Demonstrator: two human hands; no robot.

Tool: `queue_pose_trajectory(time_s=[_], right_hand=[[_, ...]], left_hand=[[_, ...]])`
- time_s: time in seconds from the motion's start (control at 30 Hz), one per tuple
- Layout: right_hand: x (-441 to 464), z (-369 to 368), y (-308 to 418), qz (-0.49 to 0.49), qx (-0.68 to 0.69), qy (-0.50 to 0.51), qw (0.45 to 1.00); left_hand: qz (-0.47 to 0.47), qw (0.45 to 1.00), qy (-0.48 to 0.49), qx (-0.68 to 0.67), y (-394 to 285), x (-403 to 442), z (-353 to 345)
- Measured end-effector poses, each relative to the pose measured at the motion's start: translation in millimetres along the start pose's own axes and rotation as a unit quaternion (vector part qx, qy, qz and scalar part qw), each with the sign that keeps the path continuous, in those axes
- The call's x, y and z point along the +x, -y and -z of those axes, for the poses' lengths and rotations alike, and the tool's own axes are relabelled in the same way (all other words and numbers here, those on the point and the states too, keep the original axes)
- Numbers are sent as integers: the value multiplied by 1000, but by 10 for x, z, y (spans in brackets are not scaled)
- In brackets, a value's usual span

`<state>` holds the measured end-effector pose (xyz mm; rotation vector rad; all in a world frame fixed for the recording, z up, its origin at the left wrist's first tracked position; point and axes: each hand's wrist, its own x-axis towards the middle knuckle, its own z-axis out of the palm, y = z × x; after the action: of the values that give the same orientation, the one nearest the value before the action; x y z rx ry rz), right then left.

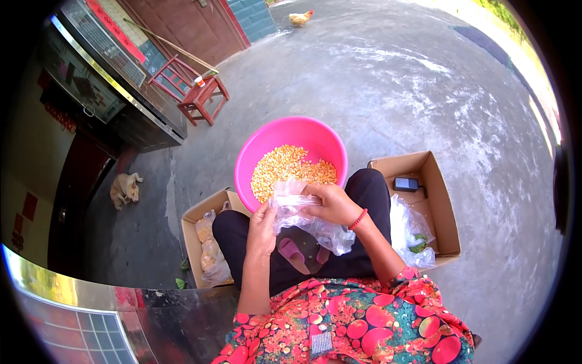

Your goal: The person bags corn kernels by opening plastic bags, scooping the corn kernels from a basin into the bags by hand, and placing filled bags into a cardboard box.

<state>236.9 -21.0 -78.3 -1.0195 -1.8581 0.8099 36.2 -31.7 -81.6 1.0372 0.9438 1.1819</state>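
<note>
Person seated, both hands on a clear plastic bag (303, 209), held over the lap just on the near side of the pink basin (334, 142). Left hand (260, 232): fingers closed on the bag's left edge. Right hand (333, 204): thumb and fingers pinch the bag's upper right part; red bracelet (358, 219) on that wrist. Rest of the bag hangs crumpled below the right hand. Looks like a single bag, but the folds blur together, so can't swear to it.

Basin holds loose corn kernels (290, 168), spread over its bottom. Cardboard box (193, 242) by the left knee has filled plastic bags (209, 252) in it, yellowish contents. Cardboard box (447, 227) by the right knee: clear plastic (405, 227), something green under or in it, and a dark device (405, 184) near the far side.

Farther out: red wooden chair (200, 97) with a small cup (199, 80) on the seat, dog (125, 189) lying on the floor at left, chicken (301, 18) at the far end.
</note>
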Motion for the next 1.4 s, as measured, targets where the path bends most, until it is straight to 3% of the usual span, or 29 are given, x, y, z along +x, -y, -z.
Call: queue_pose_trajectory(time_s=[0.07, 0.13, 0.23, 0.4, 0.47, 0.5, 0.53, 0.57, 0.6, 0.67, 0.7, 0.87, 0.97, 1.0, 1.07, 1.13, 1.2, 1.27, 1.33, 1.4], right_hand=[[9, -22, -91, -17, -25, -3, 1000], [17, -23, -203, 51, -79, -66, 993], [-13, 105, -234, -15, -118, -59, 991], [-79, 337, -358, -136, -176, -62, 973], [-113, 413, -435, -128, -187, -63, 972], [-111, 464, -430, -127, -187, -64, 972], [-105, 525, -411, -193, -5, -14, 981], [-100, 558, -378, -252, 177, 37, 951], [-95, 539, -337, -251, 177, 38, 951], [-89, 490, -253, -108, 408, 0, 907], [-114, 536, -247, -92, 480, 46, 871], [-99, 370, -312, -41, 588, 72, 804], [-114, 271, -321, -182, 511, 92, 835], [-119, 264, -392, -182, 511, 92, 835], [-144, 293, -520, -170, 361, 209, 893], [-157, 371, -368, -130, 386, 245, 880], [-182, 422, -244, -73, 474, 180, 859], [-158, 448, -323, -86, 434, 109, 890], [-97, 441, -323, -174, 381, 11, 908], [-74, 425, -273, -163, 359, -41, 918]], left_hand=[[73, 976, -9, -207, -37, 4, -9], [79, 973, -19, -215, -45, 24, 39], [120, 921, 1, -371, -30, 87, 272], [70, 941, -13, -330, -272, -71, 55], [-14, 991, 60, -116, -103, -44, 161], [-20, 999, 25, -32, -101, -57, 93], [-20, 999, 24, -32, -55, -46, 88], [-9, 1000, 6, 11, 21, -23, 113], [2, 998, -12, 54, 73, -6, 121], [3, 999, -28, 24, 136, 21, 140], [30, 999, -40, -11, 136, 44, 157], [75, 985, -44, -147, 123, 92, 283], [85, 963, -50, -251, 49, 117, 245], [85, 963, -50, -251, -44, 111, 174], [85, 951, -98, -282, -208, 88, 47], [84, 946, -79, -303, -112, 120, 281], [40, 959, -54, -275, -11, 139, 440], [23, 974, -61, -217, 36, 145, 433], [-8, 996, -76, -53, 53, 121, 363], [-12, 995, -68, -75, -6, 90, 251]])
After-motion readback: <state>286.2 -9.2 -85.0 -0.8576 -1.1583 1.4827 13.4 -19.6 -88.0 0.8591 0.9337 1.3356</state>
